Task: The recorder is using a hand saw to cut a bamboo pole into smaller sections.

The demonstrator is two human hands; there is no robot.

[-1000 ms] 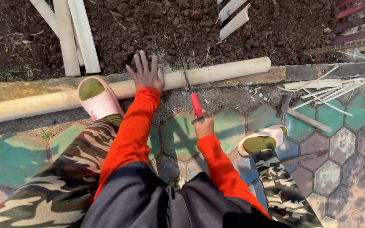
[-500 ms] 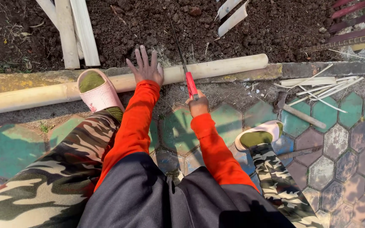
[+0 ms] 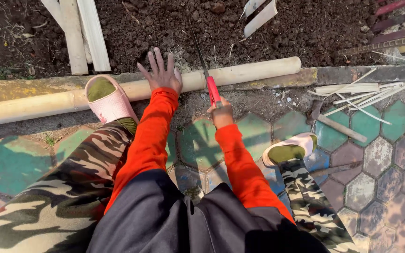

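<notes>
Head view, near to far. Camouflage trousers and 2 orange sleeves fill the foreground. The right foot (image 3: 289,151) rests on the hexagonal paving (image 3: 376,154). The right hand (image 3: 221,112) is clenched round the red handle of a saw (image 3: 206,70), whose thin dark blade crosses the pole (image 3: 240,73) and points toward the soil (image 3: 174,23). The left hand (image 3: 161,75) lies flat, fingers spread, pressing on the pole just left of the blade; it grasps nothing. The left foot (image 3: 108,99), in a pink slipper, pins the pole further left.

The pole lies along the stone kerb (image 3: 348,75), between paving and soil. It looks like a long pale bamboo stem: probably stiff, light for its length, smooth and round, so apt to roll or slip. Holding is best done close beside the cut, pressing down.

Right of the saw, a hammer (image 3: 336,125) and a bundle of thin splints (image 3: 352,93) lie on the paving, well apart from the hands. Beyond the kerb, flat pale slats (image 3: 78,33) rest on the soil at left, 2 short pieces (image 3: 261,16) at centre. Nothing blocks the blade; the left fingers sit near it.
</notes>
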